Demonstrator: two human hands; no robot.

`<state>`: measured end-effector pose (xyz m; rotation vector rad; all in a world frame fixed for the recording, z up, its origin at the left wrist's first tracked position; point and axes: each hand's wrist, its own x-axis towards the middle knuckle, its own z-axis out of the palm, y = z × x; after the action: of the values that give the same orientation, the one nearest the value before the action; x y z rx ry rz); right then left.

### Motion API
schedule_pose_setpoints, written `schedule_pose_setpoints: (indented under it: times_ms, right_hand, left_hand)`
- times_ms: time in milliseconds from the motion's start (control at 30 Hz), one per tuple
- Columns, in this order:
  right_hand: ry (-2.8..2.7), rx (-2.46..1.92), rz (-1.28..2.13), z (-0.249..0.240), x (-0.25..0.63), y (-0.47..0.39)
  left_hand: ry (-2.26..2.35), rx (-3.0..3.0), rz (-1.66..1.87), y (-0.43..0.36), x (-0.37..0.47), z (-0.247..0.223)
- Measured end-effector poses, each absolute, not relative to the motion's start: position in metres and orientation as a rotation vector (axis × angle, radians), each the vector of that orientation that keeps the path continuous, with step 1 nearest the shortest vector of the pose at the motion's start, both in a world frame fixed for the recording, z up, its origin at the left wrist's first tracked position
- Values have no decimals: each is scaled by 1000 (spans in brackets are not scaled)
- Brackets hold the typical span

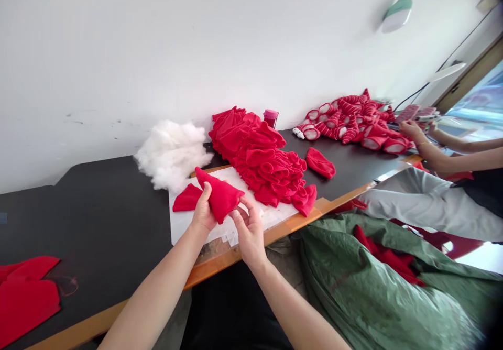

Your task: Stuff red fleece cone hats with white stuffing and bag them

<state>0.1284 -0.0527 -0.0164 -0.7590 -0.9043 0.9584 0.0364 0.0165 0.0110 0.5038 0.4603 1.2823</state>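
Observation:
Between my hands is a red cone-shaped cloth piece (222,195), its narrow end toward the upper left and its wide edge toward my right. My left hand (205,209) is closed around its near side, thumb on top. With thumb and fingers, my right hand (248,224) pinches the wide edge. Another red cloth piece (186,198) lies just beyond my left hand on a white sheet (178,227). A large heap of red cloth pieces (259,151) rises behind the sheet, and a mound of white stuffing (168,153) is at its left.
A pink-lidded jar (271,118) stands behind the heap. One red piece (320,163) lies apart on the black table (106,208). Striped stuffed pieces (349,117) are piled near a co-worker's hands (414,132). Flat red cloth (29,297) lies at left; a green sack (353,271) sits at right.

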Motion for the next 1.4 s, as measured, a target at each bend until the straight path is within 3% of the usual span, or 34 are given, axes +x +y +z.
schedule_pose_setpoints:
  times_ms: [300,533,633,800,1233,1400]
  right_hand:
    - [-1289,-743,895,-6,123,-49]
    - [-1468,-1051,351,-26,131,-42]
    - [-1565,-1017,164,-28,136,-42]
    - [-1743,-803,234,-16,136,-43]
    - [-1735,-853,454,-22,144,-32]
    - [-1715,-843,215,-19,148,-40]
  left_hand:
    - [474,664,1301,-2,43,16]
    - [490,677,1180,-6,50,13]
    - [486,655,1284,-1,49,18]
    - [490,630,1431,3,39,26]
    - [483,748,1096,-11,42,24]
    - [420,610,1190,-1,40,19]
